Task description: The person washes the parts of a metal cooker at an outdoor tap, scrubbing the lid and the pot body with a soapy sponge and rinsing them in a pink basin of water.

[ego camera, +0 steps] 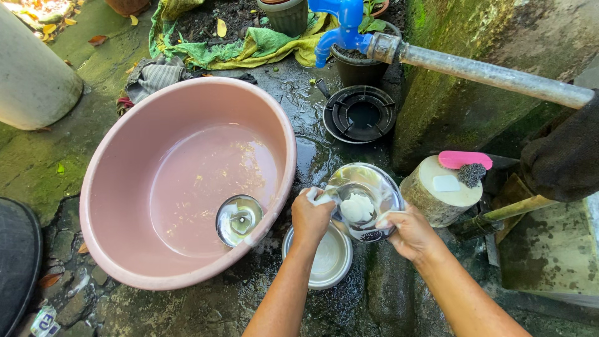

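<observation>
Here the left hand (311, 217) and the right hand (409, 232), fingers curled around the rim, grip a soapy round steel bowl (364, 201), held above a white metal dish (324, 259), beside the big pink plastic basin (187, 178).

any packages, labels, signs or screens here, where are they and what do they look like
Crumpled plastic wrapper: on the wet stone ground at the bottom left edge, beside the dark round object; small, flattened, white and blue with dark print.
No signs, screens or other labelled packages show.
</observation>
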